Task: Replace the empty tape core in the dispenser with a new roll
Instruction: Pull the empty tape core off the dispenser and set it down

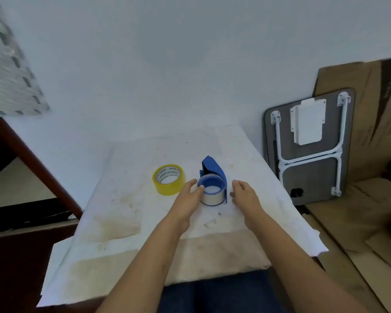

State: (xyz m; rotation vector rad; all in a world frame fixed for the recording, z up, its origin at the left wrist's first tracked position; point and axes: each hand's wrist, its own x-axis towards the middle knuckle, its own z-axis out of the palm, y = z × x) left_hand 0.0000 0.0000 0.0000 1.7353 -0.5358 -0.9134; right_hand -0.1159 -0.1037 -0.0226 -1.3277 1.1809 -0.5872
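Note:
A blue tape dispenser [212,168] lies on its side on the white cloth-covered table [145,222]. A pale, nearly bare tape core [212,195] sits around its blue hub. A new yellow tape roll [168,179] stands just to the left, apart from the dispenser. My left hand [191,195] touches the core's left rim with its fingertips, fingers spread. On the other side, my right hand [243,194] hovers just beside the dispenser, fingers apart and holding nothing.
A folded grey lap table with white legs [309,147] leans against the wall at the right, with flattened cardboard [370,199] behind and below it. Dark wooden furniture [32,166] stands at the left. A small scrap [210,222] lies on the cloth near my wrists.

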